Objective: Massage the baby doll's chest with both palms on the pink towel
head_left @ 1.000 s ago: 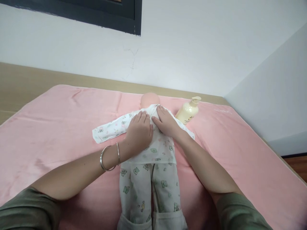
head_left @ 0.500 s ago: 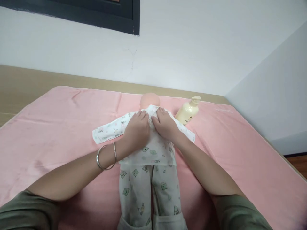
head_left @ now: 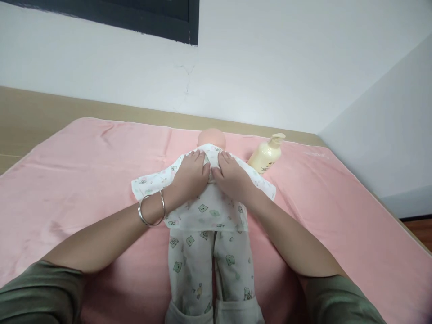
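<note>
A doll lies on a pink mat, its bald head (head_left: 212, 137) toward the wall. It wears a white printed top (head_left: 212, 209) with the sleeves spread out and matching trousers (head_left: 192, 270). My left hand (head_left: 193, 174) rests flat on the left chest of the top, fingers extended toward the collar. Beside it my right hand (head_left: 232, 176) lies on the right chest, fingers also stretched out, the two thumbs close together. Cloth under both palms is hidden. A silver bangle circles my left wrist.
A cream pump bottle (head_left: 266, 156) leans or lies just beyond the doll's right sleeve. The pink mat (head_left: 337, 202) covers most of a wooden surface (head_left: 40, 105). A white wall with a dark frame (head_left: 162, 22) stands behind.
My left hand has gone from curled to flat, its fingers now extended on the cloth. The collar cloth has spread smoother over the doll's neck. My right hand has barely moved.
</note>
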### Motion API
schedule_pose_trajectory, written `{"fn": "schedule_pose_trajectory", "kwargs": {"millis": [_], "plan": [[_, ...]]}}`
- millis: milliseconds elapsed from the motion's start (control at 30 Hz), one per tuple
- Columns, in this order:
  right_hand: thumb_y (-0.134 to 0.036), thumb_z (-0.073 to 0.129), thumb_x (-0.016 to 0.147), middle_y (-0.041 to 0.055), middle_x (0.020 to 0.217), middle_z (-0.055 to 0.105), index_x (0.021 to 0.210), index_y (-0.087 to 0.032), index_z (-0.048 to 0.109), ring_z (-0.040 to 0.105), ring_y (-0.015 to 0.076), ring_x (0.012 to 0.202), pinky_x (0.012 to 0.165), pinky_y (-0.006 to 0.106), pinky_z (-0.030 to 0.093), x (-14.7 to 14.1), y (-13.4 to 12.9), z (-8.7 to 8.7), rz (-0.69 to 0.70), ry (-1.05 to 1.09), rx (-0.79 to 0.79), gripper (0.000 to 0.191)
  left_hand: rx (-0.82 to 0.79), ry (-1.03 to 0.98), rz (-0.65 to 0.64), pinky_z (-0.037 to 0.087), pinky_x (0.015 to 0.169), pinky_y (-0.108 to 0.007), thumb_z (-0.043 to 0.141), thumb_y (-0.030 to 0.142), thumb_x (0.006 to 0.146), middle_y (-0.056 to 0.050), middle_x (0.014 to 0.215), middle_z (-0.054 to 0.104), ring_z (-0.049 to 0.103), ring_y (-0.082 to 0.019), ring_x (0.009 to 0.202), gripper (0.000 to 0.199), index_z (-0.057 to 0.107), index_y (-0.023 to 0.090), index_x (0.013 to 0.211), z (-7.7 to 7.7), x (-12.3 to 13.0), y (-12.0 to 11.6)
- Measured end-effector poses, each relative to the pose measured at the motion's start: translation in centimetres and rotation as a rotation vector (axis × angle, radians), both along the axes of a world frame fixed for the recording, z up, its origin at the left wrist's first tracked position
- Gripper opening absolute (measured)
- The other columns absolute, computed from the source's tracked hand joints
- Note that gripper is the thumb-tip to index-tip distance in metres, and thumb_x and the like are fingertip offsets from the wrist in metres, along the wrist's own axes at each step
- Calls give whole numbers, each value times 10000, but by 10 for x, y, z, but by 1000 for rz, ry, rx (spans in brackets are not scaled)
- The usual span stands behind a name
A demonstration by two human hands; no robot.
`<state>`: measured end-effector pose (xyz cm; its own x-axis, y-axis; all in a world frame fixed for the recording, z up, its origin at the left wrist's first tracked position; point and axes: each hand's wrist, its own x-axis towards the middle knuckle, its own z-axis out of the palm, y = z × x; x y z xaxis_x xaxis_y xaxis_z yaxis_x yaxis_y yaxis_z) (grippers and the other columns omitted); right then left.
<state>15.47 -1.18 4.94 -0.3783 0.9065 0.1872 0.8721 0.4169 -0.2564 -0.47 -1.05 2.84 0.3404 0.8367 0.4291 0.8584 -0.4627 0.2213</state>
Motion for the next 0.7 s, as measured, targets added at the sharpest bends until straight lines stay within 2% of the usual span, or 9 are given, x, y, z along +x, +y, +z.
{"fn": "schedule_pose_trajectory", "kwargs": {"millis": [67,133,233,367,500,600,700], "plan": [[-348,355,981,248,1520,507,1423,11,492,426,354,1461,1210,530,364,7,17,-1,-28,39,-35,585,33,39,18,472,1049,-540,302,211,977,-243,1170,651,583,-359,1199,378,625,62,1105,-2,6,-13],[-393,370,981,241,1513,516,1426,-7,490,426,368,1455,1197,547,369,10,26,-4,-48,54,-40,601,46,48,15,445,1083,-567,336,214,970,-243,1196,649,555,-374,1260,378,627,60,1157,-3,11,-24],[-382,343,989,252,1489,535,1418,2,491,448,379,1432,1190,560,368,8,23,-7,-58,42,1,594,44,42,-8,444,1086,-574,368,181,944,-221,1154,666,558,-369,1253,338,664,97,1085,0,14,-31],[-289,269,994,311,1501,494,1418,87,460,428,383,1452,1217,569,335,-1,-5,-4,8,-18,53,598,24,37,-47,492,1022,-499,379,111,894,-183,969,667,602,-328,1086,290,660,148,829,7,7,-20],[-294,248,1007,307,1586,382,1488,99,374,309,378,1531,1235,568,320,-6,-27,1,36,-31,19,634,-44,-74,-8,525,904,-472,372,140,892,-130,897,658,604,-286,908,262,629,184,858,7,-1,-1],[-307,264,1009,294,1600,367,1505,83,358,295,386,1535,1233,576,316,-5,-25,2,26,-23,-24,638,-81,-85,13,531,837,-457,349,161,914,-133,932,665,603,-276,870,265,613,174,901,4,-3,7],[-288,290,997,285,1578,408,1468,68,410,331,368,1518,1236,549,312,-2,-10,0,30,-4,-31,602,-10,17,16,519,899,-487,334,147,920,-154,926,660,610,-302,939,283,606,168,845,4,1,0]]}}
